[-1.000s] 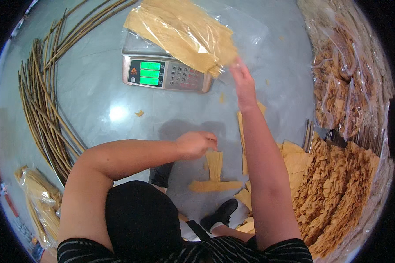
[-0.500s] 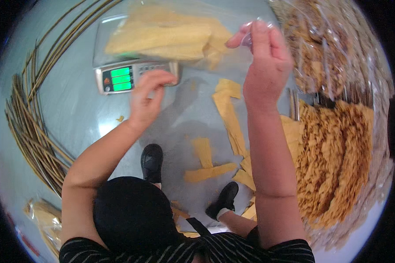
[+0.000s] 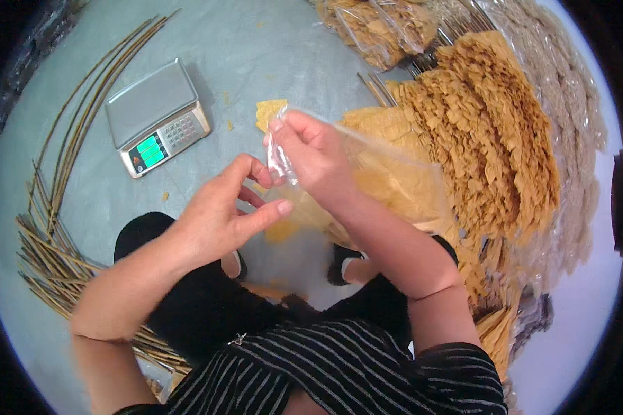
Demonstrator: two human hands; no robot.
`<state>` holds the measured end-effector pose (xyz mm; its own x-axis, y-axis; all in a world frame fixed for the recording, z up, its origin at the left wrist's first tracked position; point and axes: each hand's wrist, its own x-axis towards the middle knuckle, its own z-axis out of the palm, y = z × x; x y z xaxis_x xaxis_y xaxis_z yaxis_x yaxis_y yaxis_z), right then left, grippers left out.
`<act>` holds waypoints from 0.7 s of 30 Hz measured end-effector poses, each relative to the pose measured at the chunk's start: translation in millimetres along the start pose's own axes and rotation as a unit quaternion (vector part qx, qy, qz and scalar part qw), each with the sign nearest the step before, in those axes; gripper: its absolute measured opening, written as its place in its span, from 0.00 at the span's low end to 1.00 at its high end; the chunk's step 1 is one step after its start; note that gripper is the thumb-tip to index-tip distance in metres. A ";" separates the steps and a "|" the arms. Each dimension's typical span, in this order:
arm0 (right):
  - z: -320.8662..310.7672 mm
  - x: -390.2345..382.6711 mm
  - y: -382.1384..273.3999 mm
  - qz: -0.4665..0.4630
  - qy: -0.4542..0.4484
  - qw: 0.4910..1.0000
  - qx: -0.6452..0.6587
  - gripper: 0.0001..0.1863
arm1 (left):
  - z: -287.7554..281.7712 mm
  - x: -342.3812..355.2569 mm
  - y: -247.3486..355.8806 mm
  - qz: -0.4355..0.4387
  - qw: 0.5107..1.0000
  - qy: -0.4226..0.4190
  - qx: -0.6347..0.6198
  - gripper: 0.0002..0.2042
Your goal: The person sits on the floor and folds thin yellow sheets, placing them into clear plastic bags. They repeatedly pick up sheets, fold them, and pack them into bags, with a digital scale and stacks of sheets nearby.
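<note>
A clear plastic bag (image 3: 394,190) of thin yellow sheets hangs in front of me, low and right of centre. My right hand (image 3: 310,153) pinches its gathered top end between thumb and fingers. Just left of that, my left hand (image 3: 230,207) has curved fingers spread apart, close to the bag's edge; whether its fingertips touch the plastic I cannot tell. A small yellow piece (image 3: 270,107) shows behind the bag's top. At the upper left, a silver weighing scale (image 3: 152,100) with a keypad and green display sits on the grey floor (image 3: 235,55).
Long thin brown sticks (image 3: 52,194) lie in a curved bundle along the left. Large piles of crinkled yellow sheets (image 3: 491,138) fill the right, beside bagged brown bundles (image 3: 381,24) and a pale plastic-covered heap (image 3: 567,159). My legs and dark shoes (image 3: 339,263) are below the bag.
The bag has come off the scale, down toward me, in my right hand. My left hand has moved toward the bag's top. The view has shifted, and the scale appears turned.
</note>
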<state>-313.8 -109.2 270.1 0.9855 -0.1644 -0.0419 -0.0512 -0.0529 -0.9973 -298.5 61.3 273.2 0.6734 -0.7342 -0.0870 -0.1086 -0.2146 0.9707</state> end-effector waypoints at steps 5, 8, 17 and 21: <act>4.3 -30.9 73.7 0.086 0.044 0.995 -0.002 0.14 | 67.0 -16.5 -62.6 -0.106 0.989 0.097 0.020 0.19; 19.3 -47.3 76.6 0.063 0.035 0.997 -0.004 0.13 | 87.6 -32.1 -77.2 -0.120 0.976 0.181 0.031 0.17; 0.0 -72.2 75.6 0.034 -0.016 0.996 -0.081 0.12 | 90.2 -54.4 -67.6 -0.036 0.950 0.297 0.085 0.07; -21.0 -131.4 59.8 -0.172 0.059 0.917 -0.354 0.16 | 79.8 -53.9 -73.5 -0.005 0.946 0.322 0.045 0.06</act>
<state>-449.8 -111.4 217.3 0.9409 -0.1212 0.3163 0.1260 -0.7414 -0.6591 -385.2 65.3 188.6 0.9773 -0.1931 0.0866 -0.1421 -0.2953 0.9448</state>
